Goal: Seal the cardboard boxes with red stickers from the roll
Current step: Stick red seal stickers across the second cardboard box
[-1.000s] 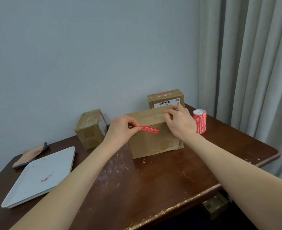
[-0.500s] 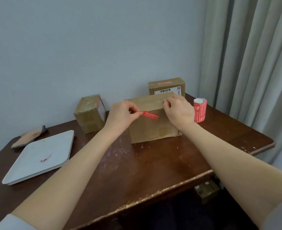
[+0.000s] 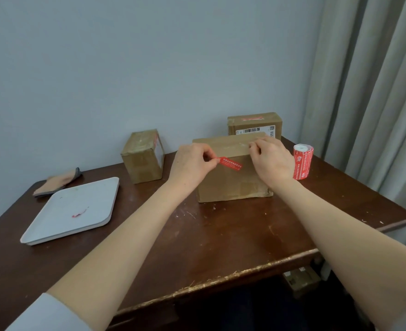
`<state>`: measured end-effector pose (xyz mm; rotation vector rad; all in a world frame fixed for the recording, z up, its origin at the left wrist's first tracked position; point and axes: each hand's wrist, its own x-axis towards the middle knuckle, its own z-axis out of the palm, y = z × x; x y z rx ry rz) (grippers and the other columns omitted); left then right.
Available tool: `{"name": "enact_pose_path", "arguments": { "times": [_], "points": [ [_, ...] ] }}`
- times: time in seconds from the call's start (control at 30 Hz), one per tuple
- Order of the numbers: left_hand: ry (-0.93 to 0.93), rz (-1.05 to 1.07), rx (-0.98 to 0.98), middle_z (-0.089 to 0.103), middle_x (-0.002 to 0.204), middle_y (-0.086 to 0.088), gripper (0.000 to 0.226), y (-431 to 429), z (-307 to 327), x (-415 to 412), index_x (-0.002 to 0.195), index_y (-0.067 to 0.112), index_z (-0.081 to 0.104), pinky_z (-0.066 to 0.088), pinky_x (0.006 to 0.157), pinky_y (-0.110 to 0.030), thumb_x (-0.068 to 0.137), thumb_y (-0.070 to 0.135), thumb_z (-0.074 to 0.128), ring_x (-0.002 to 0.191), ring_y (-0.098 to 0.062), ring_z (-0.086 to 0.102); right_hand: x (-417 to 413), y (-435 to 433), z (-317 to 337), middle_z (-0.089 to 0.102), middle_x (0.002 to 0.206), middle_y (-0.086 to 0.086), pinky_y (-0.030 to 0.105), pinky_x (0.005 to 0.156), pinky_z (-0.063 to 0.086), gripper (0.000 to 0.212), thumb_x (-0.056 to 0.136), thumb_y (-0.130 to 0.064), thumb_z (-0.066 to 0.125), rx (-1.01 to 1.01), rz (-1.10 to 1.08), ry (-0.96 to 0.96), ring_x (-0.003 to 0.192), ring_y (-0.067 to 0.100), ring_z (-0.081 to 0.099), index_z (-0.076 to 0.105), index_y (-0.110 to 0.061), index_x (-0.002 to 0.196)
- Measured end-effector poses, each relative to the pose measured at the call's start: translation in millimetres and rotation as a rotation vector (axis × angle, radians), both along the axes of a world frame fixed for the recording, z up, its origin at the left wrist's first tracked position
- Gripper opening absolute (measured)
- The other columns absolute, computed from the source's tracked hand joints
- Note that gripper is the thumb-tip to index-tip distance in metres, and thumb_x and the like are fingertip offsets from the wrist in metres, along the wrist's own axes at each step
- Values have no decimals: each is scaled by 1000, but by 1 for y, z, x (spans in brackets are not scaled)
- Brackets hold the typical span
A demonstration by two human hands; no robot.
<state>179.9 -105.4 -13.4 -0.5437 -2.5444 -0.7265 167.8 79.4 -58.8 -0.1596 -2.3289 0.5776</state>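
Your left hand [image 3: 192, 163] pinches one end of a red sticker [image 3: 230, 162] just before the box [image 3: 230, 187] on the bench [image 3: 221, 235]; your right hand [image 3: 271, 161] grips the box's top edge. The loose end could land crooked.

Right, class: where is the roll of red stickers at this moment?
In the head view, the roll of red stickers stands upright on the table, right of the right hand.

Gap between box [image 3: 230, 185] and roll [image 3: 303, 161], perhaps narrow.
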Motion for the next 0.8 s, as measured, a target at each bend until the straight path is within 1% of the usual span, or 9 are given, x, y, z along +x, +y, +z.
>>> {"name": "enact_pose_path", "arguments": {
  "times": [0.13, 0.3, 0.47, 0.57, 0.7, 0.8],
  "points": [
    [-21, -7, -1, 70, 86, 3, 14, -1, 2, 1, 86, 15, 74, 50, 77, -22, 82, 29, 71, 81, -10, 61, -1, 0, 0, 65, 103, 1, 31, 66, 42, 34, 98, -27, 41, -2, 5, -1, 98, 21, 56, 69, -9, 91],
    [-38, -8, -1, 70, 86, 1, 15, -2, 4, 1, 87, 14, 74, 49, 76, -22, 82, 28, 72, 82, -12, 62, 0, 0, 0, 64, 105, 0, 29, 64, 38, 34, 99, -28, 41, -6, 5, -1, 99, 19, 55, 69, -10, 92],
    [-50, -8, -2, 70, 85, 2, 15, -2, 5, 1, 85, 14, 74, 50, 75, -23, 81, 28, 72, 82, -12, 62, -1, -1, 0, 64, 105, 0, 30, 64, 40, 34, 98, -27, 41, -23, -1, -2, 99, 19, 55, 69, -10, 90],
    [-58, -12, 7, 70, 84, 1, 14, -2, 4, 1, 83, 14, 74, 51, 74, -26, 81, 28, 72, 81, -13, 61, -1, -1, -2, 65, 102, -1, 29, 62, 38, 34, 98, -27, 41, -20, -9, 3, 96, 19, 55, 69, -10, 87],
    [-55, -23, -4, 70, 86, 1, 15, -3, 4, -1, 85, 14, 74, 50, 75, -24, 81, 28, 72, 82, -13, 61, -1, -1, -2, 64, 99, -2, 28, 60, 35, 33, 97, -26, 42, -25, -16, 13, 94, 19, 54, 67, -10, 83],
    [-57, -30, -9, 71, 87, 2, 14, -3, 4, -1, 84, 14, 74, 49, 75, -22, 81, 28, 72, 82, -11, 61, 0, -1, -2, 64, 100, -2, 30, 62, 39, 33, 98, -27, 42, -28, -12, 6, 96, 18, 54, 68, -10, 85]
  ]
}}
